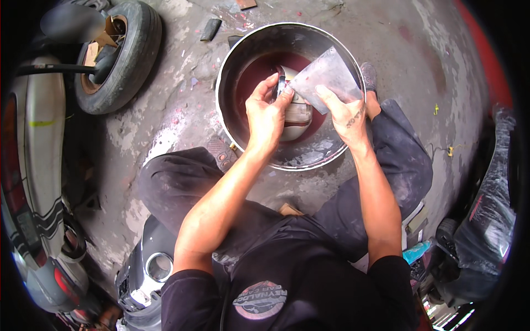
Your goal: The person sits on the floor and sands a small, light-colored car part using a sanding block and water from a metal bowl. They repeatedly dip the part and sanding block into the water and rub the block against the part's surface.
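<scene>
Between my knees stands a round black tub [222,94] with a pale rim, holding dark red liquid. A thin, stiff-looking pale grey sheet [329,74], stained in places, is tilted over it. My right hand [349,118] grips the sheet's near right edge, thumb on top. At the sheet's left corner is my left hand [266,118], its fingers curled and the thumb tip by that corner; what they pinch is hard to make out. Below the hands, a whitish plastic container [298,113] with dark parts sits in the liquid, partly hidden by the sheet and fingers.
A tyre on a rusty rim [144,55] lies at the far left. Car body panels [47,143] line the left side, and a dark bumper-like part [488,209] the right. A small dark block [210,30] rests on the stained concrete floor [182,66]. My feet flank the tub.
</scene>
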